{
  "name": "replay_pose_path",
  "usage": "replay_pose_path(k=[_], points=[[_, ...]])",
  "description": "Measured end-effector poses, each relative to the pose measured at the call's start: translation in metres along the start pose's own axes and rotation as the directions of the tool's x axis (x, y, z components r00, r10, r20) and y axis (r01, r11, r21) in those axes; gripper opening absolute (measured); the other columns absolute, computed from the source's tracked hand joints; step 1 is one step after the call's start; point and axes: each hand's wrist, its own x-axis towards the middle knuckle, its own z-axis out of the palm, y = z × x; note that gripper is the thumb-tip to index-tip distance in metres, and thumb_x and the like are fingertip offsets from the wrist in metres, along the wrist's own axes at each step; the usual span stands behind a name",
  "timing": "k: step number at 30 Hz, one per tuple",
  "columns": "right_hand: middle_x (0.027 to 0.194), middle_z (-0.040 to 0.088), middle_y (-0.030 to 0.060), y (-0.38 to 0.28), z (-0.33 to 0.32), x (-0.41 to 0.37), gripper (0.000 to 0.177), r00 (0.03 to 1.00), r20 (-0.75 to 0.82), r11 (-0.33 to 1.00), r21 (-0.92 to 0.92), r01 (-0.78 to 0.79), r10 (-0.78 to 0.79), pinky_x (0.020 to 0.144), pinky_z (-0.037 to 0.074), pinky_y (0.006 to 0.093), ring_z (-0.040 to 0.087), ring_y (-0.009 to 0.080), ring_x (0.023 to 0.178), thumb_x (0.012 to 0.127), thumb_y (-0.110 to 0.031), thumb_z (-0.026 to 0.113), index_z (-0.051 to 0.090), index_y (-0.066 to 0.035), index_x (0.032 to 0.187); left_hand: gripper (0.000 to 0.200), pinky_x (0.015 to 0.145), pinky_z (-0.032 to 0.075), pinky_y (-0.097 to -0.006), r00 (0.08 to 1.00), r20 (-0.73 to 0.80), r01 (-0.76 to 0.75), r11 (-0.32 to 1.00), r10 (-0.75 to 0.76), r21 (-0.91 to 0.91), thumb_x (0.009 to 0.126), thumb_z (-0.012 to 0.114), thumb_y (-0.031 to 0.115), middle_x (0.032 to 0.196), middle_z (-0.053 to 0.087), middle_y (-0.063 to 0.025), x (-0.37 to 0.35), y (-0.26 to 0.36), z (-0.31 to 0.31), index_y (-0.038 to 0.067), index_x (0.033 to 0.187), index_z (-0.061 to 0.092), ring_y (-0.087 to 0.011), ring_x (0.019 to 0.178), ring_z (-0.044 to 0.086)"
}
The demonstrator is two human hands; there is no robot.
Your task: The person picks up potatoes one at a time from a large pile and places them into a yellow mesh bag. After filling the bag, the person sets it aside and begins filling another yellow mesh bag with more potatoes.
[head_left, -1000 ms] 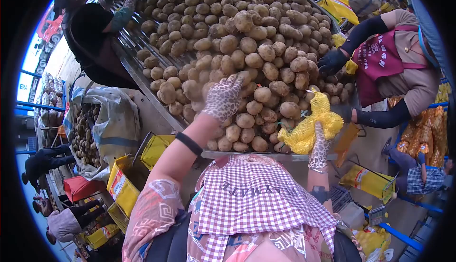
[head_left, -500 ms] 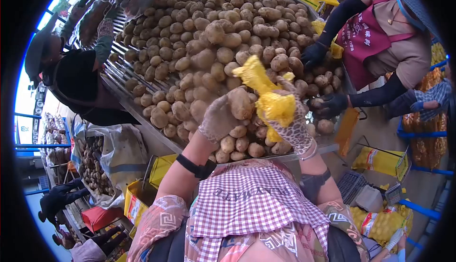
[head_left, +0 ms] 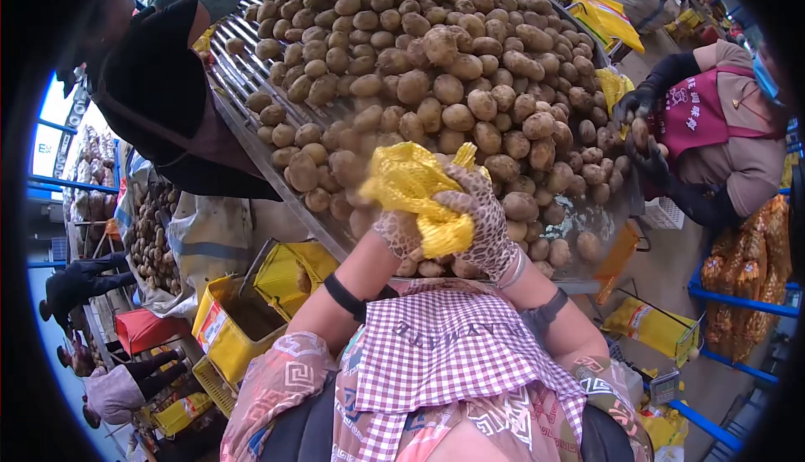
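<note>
A crumpled piece of yellow mesh netting (head_left: 411, 181) is bunched up in front of me, over the near edge of the potato pile (head_left: 470, 68). My right hand (head_left: 486, 219), in a leopard-print glove, is closed around it. My left hand (head_left: 396, 234), gloved too, is just left of and under the netting. Its fingers are hidden by the mesh, so whether a potato is in them does not show. Potatoes left of the netting look smeared by motion.
The potatoes lie on a metal sorting table (head_left: 579, 265) with slats (head_left: 239, 64) at left. A co-worker in a red apron (head_left: 696, 110) holds a potato at right; another person in black (head_left: 159, 85) stands at left. Yellow crates (head_left: 231, 319) are near my left side.
My left hand, with a potato showing in it before, is now largely covered by the netting. Both hands have come together. The view has shifted, and the red-aproned co-worker has lifted a potato.
</note>
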Motion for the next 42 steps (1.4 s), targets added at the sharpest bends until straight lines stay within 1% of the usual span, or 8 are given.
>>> replay_pose_path(k=[3, 7, 17, 20, 31, 33, 37, 42], points=[[0.113, 0.061, 0.0079, 0.037, 0.008, -0.04, 0.039, 0.656, 0.051, 0.622, 0.272, -0.734, 0.753, 0.088, 0.049, 0.0344, 0.06, 0.0214, 0.102, 0.084, -0.022, 0.072, 0.058, -0.004, 0.115, 0.062, 0.105, 0.037, -0.0438, 0.964, -0.259, 0.0, 0.969, 0.066, 0.247, 0.09, 0.058, 0.043, 0.126, 0.052, -0.0101, -0.022, 0.002, 0.064, 0.005, 0.135, 0.04, -0.0235, 0.12, 0.048], [0.112, 0.06, 0.0048, 0.003, -0.004, -0.03, 0.041, 0.491, 0.281, 0.078, 0.803, -0.591, 0.824, 0.086, 0.051, 0.0301, 0.059, 0.0157, 0.1, 0.086, -0.016, 0.071, 0.054, -0.004, 0.121, 0.078, 0.105, 0.035, -0.0372, 0.962, -0.193, -0.063, 0.85, 0.191, 0.524, 0.087, 0.063, 0.044, 0.135, 0.041, -0.0083, -0.037, -0.002, 0.079, 0.005, 0.144, 0.026, -0.0218, 0.126, 0.041], [0.12, 0.055, 0.004, 0.003, 0.015, -0.043, 0.054, 0.689, 0.31, 0.32, 0.712, -0.625, 0.655, 0.094, 0.047, 0.0308, 0.054, 0.0165, 0.11, 0.084, -0.017, 0.073, 0.046, -0.006, 0.13, 0.065, 0.09, 0.048, -0.0298, 0.897, -0.277, -0.025, 0.665, 0.344, 0.746, 0.083, 0.069, 0.029, 0.123, 0.05, -0.0115, -0.052, -0.003, 0.076, 0.004, 0.135, 0.038, -0.0188, 0.108, 0.054], [0.115, 0.06, 0.0113, -0.011, 0.001, -0.031, 0.05, 0.423, 0.405, -0.105, 0.811, -0.575, 0.81, 0.086, 0.055, 0.0385, 0.062, 0.0238, 0.101, 0.087, -0.021, 0.068, 0.048, -0.003, 0.128, 0.059, 0.087, 0.05, -0.0291, 0.836, -0.34, 0.102, 0.487, 0.431, 0.867, 0.082, 0.069, 0.024, 0.119, 0.053, -0.0114, -0.08, 0.015, 0.049, 0.004, 0.131, 0.042, -0.0196, 0.103, 0.056], [0.125, 0.055, 0.0142, 0.069, -0.125, -0.134, 0.055, 0.078, -0.013, 0.029, 0.977, -0.21, 0.997, 0.097, 0.046, 0.0492, 0.055, 0.0316, 0.112, 0.088, -0.035, 0.063, 0.045, -0.006, 0.132, 0.05, 0.083, 0.05, -0.0472, -0.244, -0.793, 0.315, 0.819, 0.559, 0.48, 0.086, 0.065, 0.035, 0.12, 0.056, -0.0148, -0.32, 0.096, -0.149, 0.009, 0.126, 0.05, -0.0266, 0.109, 0.054], [0.125, 0.055, 0.014, 0.062, -0.132, -0.143, 0.055, 0.04, -0.05, 0.057, 0.981, -0.185, 0.998, 0.098, 0.044, 0.0498, 0.054, 0.0317, 0.114, 0.089, -0.035, 0.062, 0.045, -0.006, 0.133, 0.055, 0.091, 0.047, -0.0395, 0.05, -0.229, 0.811, 0.094, 0.972, 0.577, 0.088, 0.063, 0.031, 0.127, 0.054, -0.0157, -0.294, 0.103, -0.143, 0.002, 0.131, 0.047, -0.0247, 0.111, 0.055], [0.126, 0.055, 0.014, 0.055, -0.131, -0.155, 0.056, 0.035, -0.079, 0.083, 0.991, -0.109, 0.996, 0.102, 0.04, 0.0507, 0.052, 0.0318, 0.116, 0.089, -0.036, 0.062, 0.046, -0.006, 0.133, 0.049, 0.1, 0.041, -0.0328, 0.588, -0.141, 0.214, 0.015, 0.797, 0.977, 0.085, 0.064, 0.011, 0.128, 0.055, -0.017, -0.126, 0.048, 0.007, 0.0, 0.13, 0.049, -0.0265, 0.115, 0.055], [0.119, 0.058, 0.0147, 0.034, -0.094, -0.154, 0.054, 0.053, -0.074, 0.078, 0.994, -0.072, 0.996, 0.092, 0.049, 0.0481, 0.058, 0.031, 0.106, 0.087, -0.033, 0.065, 0.048, -0.006, 0.129, 0.057, 0.104, 0.039, -0.0391, 0.984, 0.045, 0.097, -0.732, 0.173, 0.675, 0.081, 0.066, 0.024, 0.131, 0.052, -0.0156, 0.012, -0.024, 0.054, 0.009, 0.133, 0.046, -0.03, 0.121, 0.05]])
